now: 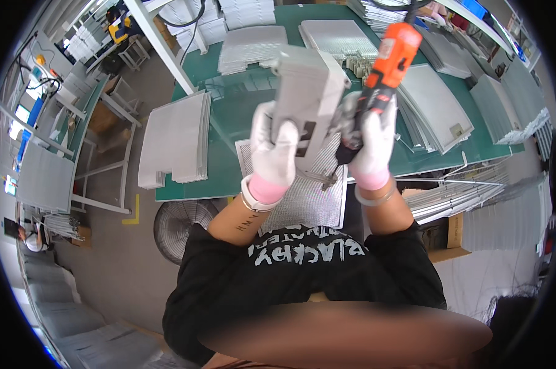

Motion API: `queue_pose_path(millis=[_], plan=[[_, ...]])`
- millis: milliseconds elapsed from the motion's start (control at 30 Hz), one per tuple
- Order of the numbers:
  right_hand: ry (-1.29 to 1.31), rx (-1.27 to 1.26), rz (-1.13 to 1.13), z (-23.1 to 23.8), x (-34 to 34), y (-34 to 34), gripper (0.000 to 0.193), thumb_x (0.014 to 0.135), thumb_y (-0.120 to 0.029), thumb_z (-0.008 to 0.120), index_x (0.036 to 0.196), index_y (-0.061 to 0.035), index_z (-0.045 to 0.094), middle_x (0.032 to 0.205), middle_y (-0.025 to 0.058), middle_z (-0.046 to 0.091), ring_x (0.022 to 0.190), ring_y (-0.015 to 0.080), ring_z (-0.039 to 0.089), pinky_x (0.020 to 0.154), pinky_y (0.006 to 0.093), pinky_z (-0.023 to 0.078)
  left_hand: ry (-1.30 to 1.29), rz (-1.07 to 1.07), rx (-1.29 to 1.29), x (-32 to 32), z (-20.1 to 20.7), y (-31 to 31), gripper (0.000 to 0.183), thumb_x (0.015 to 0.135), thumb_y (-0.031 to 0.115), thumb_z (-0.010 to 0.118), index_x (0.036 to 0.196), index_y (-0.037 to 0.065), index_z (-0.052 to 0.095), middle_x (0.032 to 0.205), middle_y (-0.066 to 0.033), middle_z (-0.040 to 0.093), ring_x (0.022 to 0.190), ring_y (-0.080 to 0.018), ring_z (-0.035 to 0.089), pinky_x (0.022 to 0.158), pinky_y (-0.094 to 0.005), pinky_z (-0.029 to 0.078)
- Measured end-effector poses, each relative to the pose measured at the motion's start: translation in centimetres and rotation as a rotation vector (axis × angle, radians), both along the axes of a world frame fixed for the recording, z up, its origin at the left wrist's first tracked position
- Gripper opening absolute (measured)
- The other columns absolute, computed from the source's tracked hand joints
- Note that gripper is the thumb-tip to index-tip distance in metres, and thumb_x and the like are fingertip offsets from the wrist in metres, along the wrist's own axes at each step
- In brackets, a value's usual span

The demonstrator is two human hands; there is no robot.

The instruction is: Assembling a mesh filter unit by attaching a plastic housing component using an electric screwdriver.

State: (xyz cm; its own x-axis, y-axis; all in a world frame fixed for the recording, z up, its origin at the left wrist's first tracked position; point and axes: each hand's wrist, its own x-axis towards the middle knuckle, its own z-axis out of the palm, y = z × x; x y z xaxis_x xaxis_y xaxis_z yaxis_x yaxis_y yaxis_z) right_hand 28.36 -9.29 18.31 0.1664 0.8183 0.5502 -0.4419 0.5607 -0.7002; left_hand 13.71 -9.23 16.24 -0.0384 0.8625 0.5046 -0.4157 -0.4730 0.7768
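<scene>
White gloves with pink cuffs cover both my hands. My left hand (275, 150) grips the lower left side of a light grey metal housing (309, 86), a box-like part with dark cutouts near its bottom, held up over the table. My right hand (373, 138) is wrapped round the dark lower part of an orange-and-black power tool (396, 54), close to the housing's right side. The tool's working end is blurred, so its exact kind cannot be told. Below both hands lies a framed mesh panel (302, 203) at the table's front edge, with a small metal piece (328, 179) over it.
Stacks of flat pale panels stand on the green table (229, 129): a left stack (176, 138), a back stack (250, 46) and a right stack (435, 104). A round floor fan (182, 227) stands below at the left. An open cardboard box (453, 240) sits at the right.
</scene>
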Motion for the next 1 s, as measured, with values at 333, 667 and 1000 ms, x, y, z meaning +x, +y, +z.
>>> queue_pose_path(millis=[333,667,1000], plan=[[0.044,0.034,-0.073,-0.6,-0.8,-0.5,0.052,0.094,-0.035,0.061,0.132,-0.0086,0.036,0.092,0.0058,0.054,0.064,0.0075,0.051,0.053,0.0196,0.041,0.039,0.005,-0.047,0.2,1.0,-0.7,0.022,0.094,0.004,0.047,0.116,0.002,0.046,0.106,-0.0048,0.052,0.086,-0.006,0.054,0.075,-0.0232,0.051],[0.106,-0.043,-0.084,-1.1,-1.5,-1.5,0.051,0.096,-0.031,0.059,0.132,-0.0056,0.033,0.089,0.0088,0.055,0.064,0.0085,0.053,0.049,0.0194,0.042,0.162,-0.017,-0.05,-1.2,0.9,-1.8,0.021,0.095,0.008,0.05,0.114,0.001,0.048,0.103,-0.0047,0.048,0.09,-0.0082,0.045,0.084,-0.0251,0.042],[0.001,-0.038,-0.047,-2.8,-1.1,-1.4,0.069,0.096,-0.027,0.057,0.149,-0.0094,0.017,0.088,0.0096,0.055,0.065,0.0113,0.055,0.054,0.0238,0.046,0.052,-0.039,-0.082,-1.0,-1.1,-2.4,0.022,0.099,0.013,0.047,0.118,0.0,0.045,0.105,-0.0048,0.051,0.096,-0.0088,0.048,0.091,-0.0266,0.042]])
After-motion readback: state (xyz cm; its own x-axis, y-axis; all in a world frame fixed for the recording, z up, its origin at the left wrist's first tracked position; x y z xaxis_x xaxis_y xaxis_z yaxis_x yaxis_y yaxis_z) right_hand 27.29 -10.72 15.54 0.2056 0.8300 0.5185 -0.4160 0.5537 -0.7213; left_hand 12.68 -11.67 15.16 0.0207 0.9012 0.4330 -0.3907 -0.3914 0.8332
